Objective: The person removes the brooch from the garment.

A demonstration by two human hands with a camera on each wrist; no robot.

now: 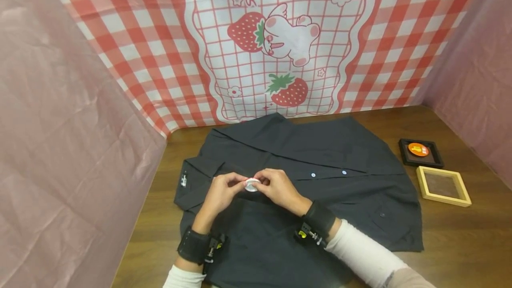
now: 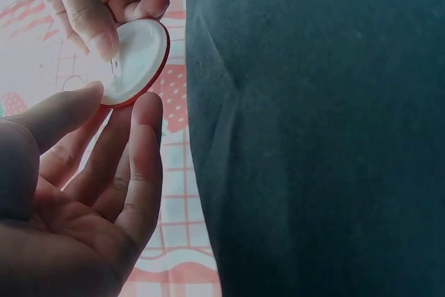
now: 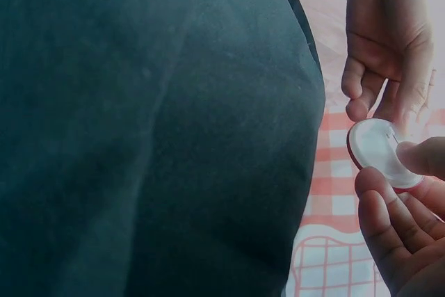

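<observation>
Above the dark shirt (image 1: 256, 234), both hands hold a round pin-back badge (image 1: 252, 185) between them. Its white back with the pin faces up, and a red rim shows in the left wrist view. My left hand (image 1: 222, 192) pinches the badge's left edge between thumb and fingers. On the opposite side my right hand (image 1: 282, 188) grips it, its thumb (image 3: 421, 156) lying on the white back by the pin. The badge's front is hidden. Beneath them the shirt lies spread on the table, collar (image 1: 192, 177) to the left.
At the right of the wooden table (image 1: 472, 239) lie a black frame (image 1: 410, 160) holding an orange round badge (image 1: 418, 149) and a pale wooden frame (image 1: 460, 186). Two light buttons show on the shirt. A checked strawberry cloth (image 1: 160, 43) hangs behind; pink cloths (image 1: 72, 146) flank the sides.
</observation>
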